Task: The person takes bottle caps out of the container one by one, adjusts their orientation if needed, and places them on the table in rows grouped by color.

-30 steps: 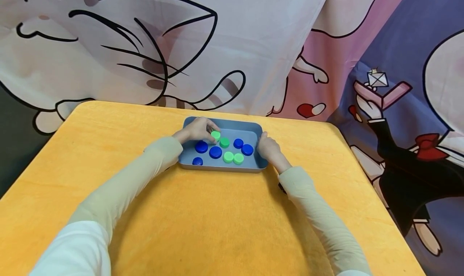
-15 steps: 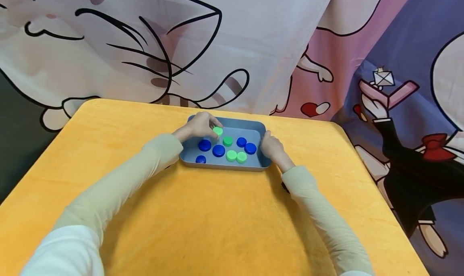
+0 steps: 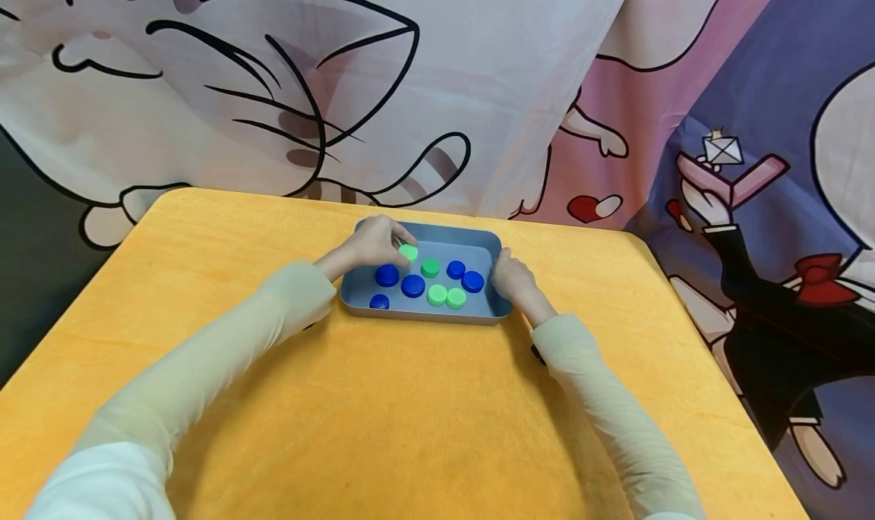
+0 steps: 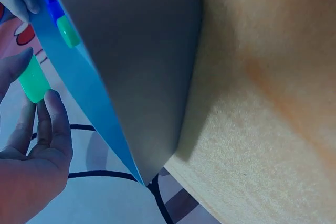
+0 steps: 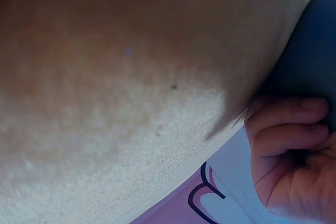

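Note:
In the head view a shallow grey-blue tray (image 3: 465,235) rests toward the far side of the table. My left hand (image 3: 374,241) reaches over its left part and pinches a light green bottle cap (image 3: 408,253) between thumb and fingertips. The left wrist view has this cap (image 4: 35,81) held on edge beyond the tray's side (image 4: 131,66). My right hand (image 3: 514,277) grips the tray's right end; its curled fingers (image 5: 289,114) lie against the tray in the right wrist view. Inside the tray are several blue caps (image 3: 413,285), a darker green cap (image 3: 430,267) and two light green caps (image 3: 437,295).
The tray stands on a yellow-covered table (image 3: 383,414). Behind the table hangs a cloth (image 3: 519,87) printed with cartoon figures, and it continues along the right side. Long light sleeves (image 3: 225,368) cover both arms.
My left hand rises a little with the light green cap, then dips slightly again. My right hand keeps its grip on the tray. The head view shifts slightly; the other caps keep their places.

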{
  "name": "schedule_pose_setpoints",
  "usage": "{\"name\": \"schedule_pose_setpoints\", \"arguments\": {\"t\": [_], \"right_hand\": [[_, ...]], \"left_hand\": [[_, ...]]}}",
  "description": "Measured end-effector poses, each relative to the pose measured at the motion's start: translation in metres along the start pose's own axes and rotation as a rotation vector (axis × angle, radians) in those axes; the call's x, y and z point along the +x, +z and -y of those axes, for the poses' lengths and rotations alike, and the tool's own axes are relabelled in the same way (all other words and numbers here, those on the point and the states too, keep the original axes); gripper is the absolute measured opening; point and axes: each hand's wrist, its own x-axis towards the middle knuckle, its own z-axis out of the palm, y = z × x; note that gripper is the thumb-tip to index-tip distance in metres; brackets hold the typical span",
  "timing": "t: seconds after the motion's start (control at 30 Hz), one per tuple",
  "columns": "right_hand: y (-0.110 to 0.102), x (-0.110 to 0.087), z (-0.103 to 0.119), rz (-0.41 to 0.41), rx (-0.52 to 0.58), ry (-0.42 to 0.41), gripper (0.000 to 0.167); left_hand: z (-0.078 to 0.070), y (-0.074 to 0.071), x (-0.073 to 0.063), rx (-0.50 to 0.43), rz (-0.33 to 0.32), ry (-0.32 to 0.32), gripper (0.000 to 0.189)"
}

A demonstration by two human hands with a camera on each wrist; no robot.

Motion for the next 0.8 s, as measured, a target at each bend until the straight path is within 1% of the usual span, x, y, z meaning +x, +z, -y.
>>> {"name": "schedule_pose_setpoints", "arguments": {"t": [0.3,0.5,0.67,0.8], "right_hand": [[0.000,0.000,0.001,0.013,0.009,0.006,0.040],[-0.001,0.000,0.000,0.033,0.028,0.023,0.040],[-0.001,0.000,0.000,0.033,0.028,0.024,0.040],[-0.001,0.000,0.001,0.039,0.029,0.029,0.041]], "left_hand": [[-0.001,0.002,-0.015,-0.040,0.001,0.015,0.038],[-0.002,0.005,-0.023,-0.044,0.000,0.029,0.037],[-0.008,0.007,-0.030,-0.049,-0.015,0.021,0.038],[-0.013,0.009,-0.038,-0.056,-0.013,0.022,0.038]]}}
